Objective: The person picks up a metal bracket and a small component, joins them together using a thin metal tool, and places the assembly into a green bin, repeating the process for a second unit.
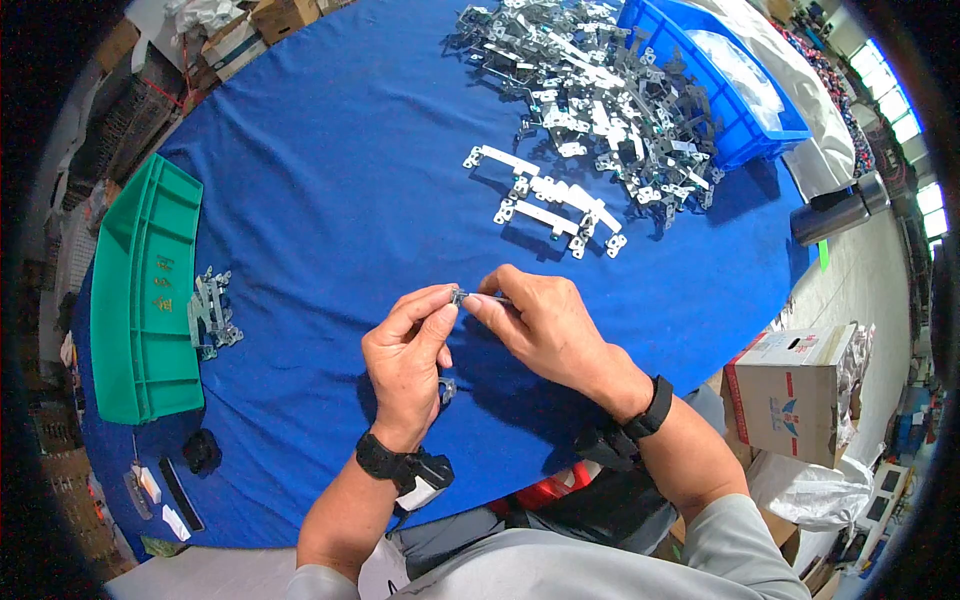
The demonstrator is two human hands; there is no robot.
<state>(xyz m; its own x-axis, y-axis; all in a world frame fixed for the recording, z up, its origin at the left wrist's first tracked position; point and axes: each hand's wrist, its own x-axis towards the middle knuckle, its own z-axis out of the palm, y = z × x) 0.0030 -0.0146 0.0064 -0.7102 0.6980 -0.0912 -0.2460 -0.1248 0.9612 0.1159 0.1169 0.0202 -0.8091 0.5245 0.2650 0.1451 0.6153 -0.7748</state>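
Observation:
My left hand (405, 350) is closed, pinching a small metal bracket (458, 297) between thumb and forefinger. Below that palm, another metal end (447, 390) shows; whether it belongs to the same bracket is hidden. My right hand (545, 320) meets the left at the fingertips, its thumb and forefinger also closed on the bracket. A thin dark edge lies along the right fingers, too small to make out. Just beyond the hands, several loose metal brackets (540, 215) lie on the blue cloth (330, 190).
A big heap of metal brackets (600, 100) lies at the back right, against a blue bin (740, 140). To the left, a green tray (150, 300) stands beside a small stack of brackets (212, 315). A metal flask (840, 208) and a cardboard box (790, 395) are at the right.

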